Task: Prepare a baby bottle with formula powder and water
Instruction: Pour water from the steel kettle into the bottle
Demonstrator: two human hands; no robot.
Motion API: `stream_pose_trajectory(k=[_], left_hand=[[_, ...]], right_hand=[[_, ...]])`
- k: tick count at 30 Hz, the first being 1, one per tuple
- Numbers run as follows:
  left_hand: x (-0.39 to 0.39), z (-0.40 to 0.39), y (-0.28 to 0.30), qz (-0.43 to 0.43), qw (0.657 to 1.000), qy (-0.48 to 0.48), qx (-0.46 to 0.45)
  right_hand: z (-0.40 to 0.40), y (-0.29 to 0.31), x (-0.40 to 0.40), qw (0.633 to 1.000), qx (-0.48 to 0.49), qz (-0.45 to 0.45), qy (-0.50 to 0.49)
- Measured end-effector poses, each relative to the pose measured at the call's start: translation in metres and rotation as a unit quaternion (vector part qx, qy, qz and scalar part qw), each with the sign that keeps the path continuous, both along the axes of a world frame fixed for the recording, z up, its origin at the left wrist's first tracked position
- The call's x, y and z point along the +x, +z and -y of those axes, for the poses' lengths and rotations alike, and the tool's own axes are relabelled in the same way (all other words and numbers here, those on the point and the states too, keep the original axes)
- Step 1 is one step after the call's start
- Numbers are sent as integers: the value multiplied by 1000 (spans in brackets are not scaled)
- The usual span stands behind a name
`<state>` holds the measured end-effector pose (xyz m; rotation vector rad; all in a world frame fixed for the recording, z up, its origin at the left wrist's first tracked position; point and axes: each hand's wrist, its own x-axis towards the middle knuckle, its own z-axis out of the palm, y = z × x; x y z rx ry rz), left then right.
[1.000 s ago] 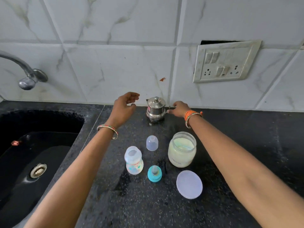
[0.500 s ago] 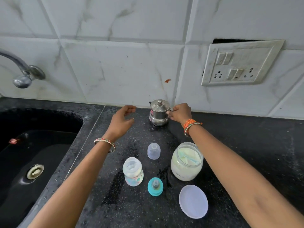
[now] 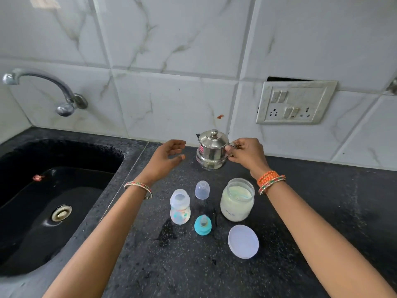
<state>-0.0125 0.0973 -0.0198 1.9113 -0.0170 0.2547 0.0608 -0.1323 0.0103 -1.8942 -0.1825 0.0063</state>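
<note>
Right hand [image 3: 245,154]: closed on the handle at the right side of the steel kettle [image 3: 211,150]; the fingers [image 3: 231,149] curl around the handle, which they mostly hide.
Left hand [image 3: 164,160]: open and empty, just left of the kettle, not touching it.
Kettle: upright, lid on, at the back of the tabletop [image 3: 311,201] by the wall; whether it is off the surface I cannot tell.
Baby bottle [image 3: 180,207]: uncapped, upright, nearer the person and left of centre; it looks empty, though the clear wall makes that hard to confirm.
Formula jar [image 3: 237,200]: open, powder inside, its lid [image 3: 243,241] lying flat in front.
Teat ring [image 3: 203,224]: just right of the bottle.
Clear cap [image 3: 202,189]: behind the bottle.
Step in hand: probably fetching water.
Doing it well: bring the spout over the narrow bottle mouth, steady the bottle with the free hand, tilt slowly, and keep the lid from slipping.
</note>
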Motion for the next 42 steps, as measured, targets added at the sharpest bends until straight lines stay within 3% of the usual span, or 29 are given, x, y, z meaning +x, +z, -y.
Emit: stream_pose_trajectory(k=[7, 12, 18, 24, 28, 35, 42], left_hand=[[-78, -14, -54, -99, 988, -18, -119], [-94, -2, -92, -159, 983, -62, -61], [-88, 10, -106, -105, 993, -9, -44], [-84, 7, -101, -53, 994, 6, -94], [-79, 2, -89, -22, 999, 24, -44], [-74, -7, -87, -12, 999, 39, -31], [-75, -7, -86, -9, 999, 35, -26]], right_hand=[[20, 11, -62, 998, 9, -7, 54], [23, 7, -82, 996, -47, -9, 70], [20, -1, -95, 990, -118, 0, 73], [13, 2, -93, 983, -158, 4, 89], [4, 13, -87, 975, -192, 24, 106], [-14, 38, -74, 940, -293, 105, 144], [-27, 54, -71, 917, -341, 117, 172]])
